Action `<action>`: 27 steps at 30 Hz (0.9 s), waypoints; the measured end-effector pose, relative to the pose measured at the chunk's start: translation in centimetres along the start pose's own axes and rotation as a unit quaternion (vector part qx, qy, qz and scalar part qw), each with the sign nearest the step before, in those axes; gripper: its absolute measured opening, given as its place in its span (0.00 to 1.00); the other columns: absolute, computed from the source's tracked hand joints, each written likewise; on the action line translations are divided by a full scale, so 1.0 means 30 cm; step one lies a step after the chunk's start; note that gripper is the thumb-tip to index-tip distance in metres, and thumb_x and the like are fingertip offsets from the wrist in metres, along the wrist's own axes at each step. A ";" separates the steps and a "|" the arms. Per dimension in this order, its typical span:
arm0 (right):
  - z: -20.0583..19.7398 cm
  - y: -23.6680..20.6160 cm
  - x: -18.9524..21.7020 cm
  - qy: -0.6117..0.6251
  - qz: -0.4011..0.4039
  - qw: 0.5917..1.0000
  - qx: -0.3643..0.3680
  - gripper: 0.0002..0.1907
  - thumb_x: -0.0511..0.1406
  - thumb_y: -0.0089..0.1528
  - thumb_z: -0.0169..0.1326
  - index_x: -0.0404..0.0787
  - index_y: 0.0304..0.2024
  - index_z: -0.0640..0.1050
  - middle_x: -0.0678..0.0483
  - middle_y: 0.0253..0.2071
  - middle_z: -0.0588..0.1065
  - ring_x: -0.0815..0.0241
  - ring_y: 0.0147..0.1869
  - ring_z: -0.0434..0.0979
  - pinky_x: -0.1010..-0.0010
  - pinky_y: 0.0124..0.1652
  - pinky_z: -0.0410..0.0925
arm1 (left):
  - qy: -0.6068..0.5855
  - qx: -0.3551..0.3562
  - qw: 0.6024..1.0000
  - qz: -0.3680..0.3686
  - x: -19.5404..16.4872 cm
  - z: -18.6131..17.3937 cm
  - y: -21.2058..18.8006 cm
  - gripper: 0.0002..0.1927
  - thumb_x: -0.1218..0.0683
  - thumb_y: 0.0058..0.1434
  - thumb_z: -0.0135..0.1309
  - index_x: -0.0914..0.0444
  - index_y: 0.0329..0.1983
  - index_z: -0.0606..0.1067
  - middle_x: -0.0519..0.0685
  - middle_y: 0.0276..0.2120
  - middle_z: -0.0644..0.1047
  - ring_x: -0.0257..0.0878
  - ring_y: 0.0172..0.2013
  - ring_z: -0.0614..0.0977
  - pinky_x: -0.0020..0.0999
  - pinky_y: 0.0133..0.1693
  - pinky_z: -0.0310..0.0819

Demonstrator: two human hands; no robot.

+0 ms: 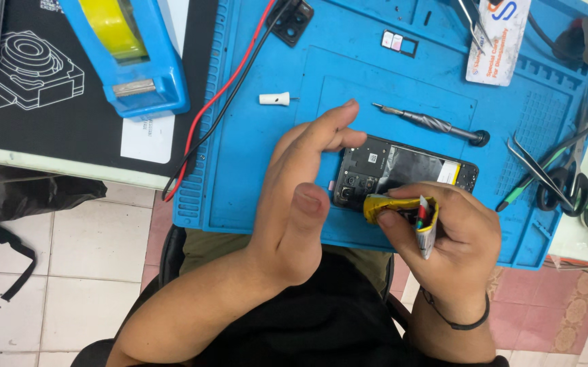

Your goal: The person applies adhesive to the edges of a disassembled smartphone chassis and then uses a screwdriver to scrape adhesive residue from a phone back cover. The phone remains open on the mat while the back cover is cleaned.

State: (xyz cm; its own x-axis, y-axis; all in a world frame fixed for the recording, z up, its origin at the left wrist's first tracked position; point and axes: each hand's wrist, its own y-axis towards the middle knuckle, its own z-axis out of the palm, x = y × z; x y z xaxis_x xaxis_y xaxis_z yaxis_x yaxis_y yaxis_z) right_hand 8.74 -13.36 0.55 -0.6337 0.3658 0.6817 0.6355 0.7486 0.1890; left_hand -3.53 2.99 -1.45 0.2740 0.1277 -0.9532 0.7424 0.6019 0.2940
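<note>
An opened black smartphone [409, 168] with its back cover off lies on the blue work mat [253, 177]. My left hand [300, 190] rests beside the phone's left end, fingers spread, fingertips touching its upper edge. My right hand [454, 234] is closed around a small yellow squeeze tube [402, 207], held over the phone's lower edge near the camera end. A black band circles my right wrist.
A screwdriver [437, 125] lies above the phone. Tweezers [535, 170] and scissors [566, 177] sit at the mat's right. A small white cap [275, 99], a camera frame part [292, 20], a card tray [400, 43], red and black wires [219, 102] and a blue tape dispenser [127, 54] are farther left.
</note>
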 end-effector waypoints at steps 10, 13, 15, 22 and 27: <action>0.026 0.024 0.022 -0.002 -0.013 1.000 0.000 0.16 0.28 0.54 0.69 0.37 0.44 0.80 0.54 0.39 0.81 0.65 0.38 0.81 0.79 0.39 0.70 | -0.025 0.003 1.000 0.001 0.007 -0.021 -0.002 0.41 0.30 0.79 0.25 0.70 0.72 0.61 0.59 0.59 0.75 0.45 0.59 0.75 0.38 0.66 0.64; 0.031 0.030 0.025 -0.001 -0.011 1.000 0.003 0.16 0.28 0.55 0.69 0.37 0.45 0.81 0.55 0.38 0.81 0.66 0.38 0.81 0.79 0.40 0.70 | -0.027 0.003 1.000 0.003 0.007 -0.026 -0.004 0.41 0.30 0.79 0.26 0.69 0.73 0.61 0.59 0.59 0.75 0.45 0.60 0.75 0.38 0.66 0.63; 0.034 0.033 0.027 -0.006 -0.018 1.000 0.003 0.16 0.28 0.56 0.69 0.37 0.45 0.81 0.55 0.36 0.81 0.66 0.39 0.81 0.79 0.40 0.70 | -0.021 0.004 1.000 -0.002 0.008 -0.029 -0.004 0.41 0.30 0.78 0.26 0.69 0.72 0.61 0.59 0.58 0.76 0.46 0.61 0.74 0.39 0.66 0.62; 0.034 0.050 0.025 -0.022 0.022 0.999 -0.011 0.16 0.28 0.54 0.70 0.38 0.44 0.81 0.55 0.35 0.79 0.67 0.37 0.78 0.78 0.38 0.68 | -0.034 0.011 0.999 0.002 0.015 -0.038 -0.001 0.41 0.30 0.79 0.28 0.68 0.73 0.61 0.58 0.59 0.76 0.45 0.60 0.74 0.39 0.67 0.61; 0.040 0.061 0.020 -0.024 0.002 0.999 -0.022 0.16 0.27 0.55 0.69 0.37 0.44 0.80 0.54 0.39 0.80 0.68 0.36 0.78 0.80 0.37 0.68 | -0.041 0.011 0.999 0.002 0.017 -0.041 0.000 0.40 0.30 0.79 0.28 0.68 0.72 0.61 0.58 0.59 0.76 0.46 0.60 0.74 0.40 0.67 0.61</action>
State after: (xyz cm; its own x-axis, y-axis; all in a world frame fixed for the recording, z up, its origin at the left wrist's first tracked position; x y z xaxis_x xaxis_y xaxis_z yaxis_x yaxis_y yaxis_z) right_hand 9.00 -11.10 0.47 -0.6499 0.3959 0.6487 0.6565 0.7225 0.2168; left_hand -4.13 4.03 -2.02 0.3252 0.0648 -0.9434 0.7537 0.5847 0.3000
